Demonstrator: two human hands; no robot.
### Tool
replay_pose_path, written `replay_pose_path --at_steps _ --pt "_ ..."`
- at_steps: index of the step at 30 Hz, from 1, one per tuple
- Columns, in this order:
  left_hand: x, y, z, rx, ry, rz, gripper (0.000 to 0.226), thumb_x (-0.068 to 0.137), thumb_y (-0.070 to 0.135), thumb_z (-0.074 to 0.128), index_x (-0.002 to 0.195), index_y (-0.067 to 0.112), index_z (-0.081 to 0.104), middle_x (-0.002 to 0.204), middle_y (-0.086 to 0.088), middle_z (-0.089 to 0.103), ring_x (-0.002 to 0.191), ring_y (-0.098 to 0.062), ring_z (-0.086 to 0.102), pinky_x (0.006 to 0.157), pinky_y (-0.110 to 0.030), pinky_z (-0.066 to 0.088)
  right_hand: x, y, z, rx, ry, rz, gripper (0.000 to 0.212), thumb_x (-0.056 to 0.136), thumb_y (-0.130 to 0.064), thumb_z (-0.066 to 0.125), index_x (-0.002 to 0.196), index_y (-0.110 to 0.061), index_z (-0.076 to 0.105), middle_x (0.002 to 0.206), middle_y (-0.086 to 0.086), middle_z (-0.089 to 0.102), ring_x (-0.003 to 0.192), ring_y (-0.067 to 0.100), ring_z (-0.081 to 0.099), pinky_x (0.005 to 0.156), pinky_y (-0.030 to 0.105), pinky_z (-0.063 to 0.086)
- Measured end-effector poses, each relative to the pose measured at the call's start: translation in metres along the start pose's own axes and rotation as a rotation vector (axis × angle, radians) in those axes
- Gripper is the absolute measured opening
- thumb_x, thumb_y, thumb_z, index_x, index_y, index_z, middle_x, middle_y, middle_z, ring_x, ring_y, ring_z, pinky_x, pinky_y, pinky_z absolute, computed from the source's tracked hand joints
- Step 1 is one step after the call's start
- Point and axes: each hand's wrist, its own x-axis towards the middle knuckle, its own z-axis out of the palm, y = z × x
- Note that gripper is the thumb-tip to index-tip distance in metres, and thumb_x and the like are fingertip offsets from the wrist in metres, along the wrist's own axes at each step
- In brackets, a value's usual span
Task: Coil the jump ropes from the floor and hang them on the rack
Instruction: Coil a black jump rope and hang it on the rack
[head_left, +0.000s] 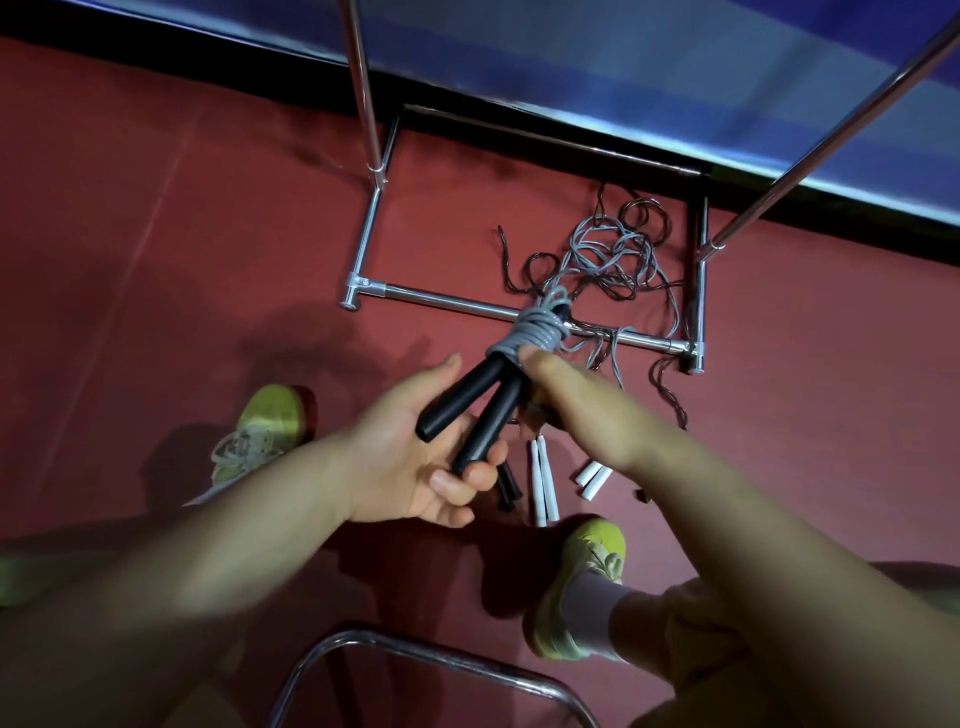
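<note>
while both grips clasp the coiled grey jump rope (530, 332), left hand (415, 457) on black handles (478, 410), right hand (576, 405) pinching coil

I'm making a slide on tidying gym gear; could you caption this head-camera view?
Both hands, left hand and right hand, hold a coiled grey jump rope by its black handles above tangled ropes at the rack base.

The floor (156, 234) is dark red. A yellow-green shoe (260, 431) with grey laces stands on it at the left. Another yellow-green shoe (582, 587) stands nearer, on the right, with a pale sock (587, 605) above it. Far away, a blue wall (675, 62) runs across the top, with a black strip (519, 119) along its bottom edge. Very near, at the bottom, a shiny bent metal tube (415, 660) curves over the floor.
</note>
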Motion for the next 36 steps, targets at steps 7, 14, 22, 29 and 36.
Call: replay_pose_path --at_steps 7,14,22,29,36 --pt "0.005 0.002 0.002 0.207 0.21 -0.01 0.068 0.086 0.067 0.017 0.076 0.011 0.054 0.059 -0.001 0.051 0.041 -0.008 0.029 0.064 -0.029 0.04 -0.021 -0.01 -0.003 -0.277 -0.056 0.0 0.066 0.098 -0.057 0.025 0.074 -0.009 0.063 0.058 -0.001 0.063 0.062 0.013 0.062 0.081 0.038 0.049" --pt "0.011 0.002 0.0 0.346 0.385 0.03 0.07 0.09 0.064 0.018 0.075 0.01 0.06 0.059 -0.003 0.057 0.038 -0.008 0.035 0.065 -0.028 0.043 -0.024 -0.012 -0.003 -0.507 0.096 -0.077 0.074 0.096 -0.058 0.027 0.065 0.001 0.059 0.065 0.014 0.065 0.065 0.026 0.061 0.07 0.037 0.048" --pt "0.01 0.003 -0.006 0.621 0.656 0.28 0.045 0.092 0.056 0.038 0.081 0.019 0.062 0.069 0.004 0.055 0.063 -0.012 0.046 0.076 -0.032 0.041 -0.021 -0.011 0.002 -0.154 0.032 -0.033 0.061 0.098 -0.054 0.035 0.075 -0.007 0.066 0.035 -0.009 0.045 0.031 0.002 0.04 0.048 0.024 0.029" --pt "0.007 0.001 -0.006 0.82 0.64 0.296 0.026 0.079 0.041 0.071 0.09 0.026 0.052 0.072 0.008 0.057 0.062 -0.004 0.052 0.051 -0.016 0.037 -0.026 -0.015 0.005 -0.042 0.003 -0.015 0.049 0.092 -0.057 0.044 0.056 -0.024 0.054 0.036 -0.017 0.039 0.032 -0.001 0.037 0.046 0.014 0.025" --pt "0.005 0.001 -0.005 0.326 0.321 0.218 0.039 0.065 0.051 0.058 0.089 0.021 0.065 0.08 0.002 0.073 0.079 -0.017 0.069 0.088 -0.045 0.052 -0.026 -0.015 0.005 0.187 -0.018 -0.116 0.033 0.074 -0.045 0.051 0.059 -0.019 0.04 0.046 -0.004 0.026 0.04 0.011 0.019 0.042 0.023 0.016"
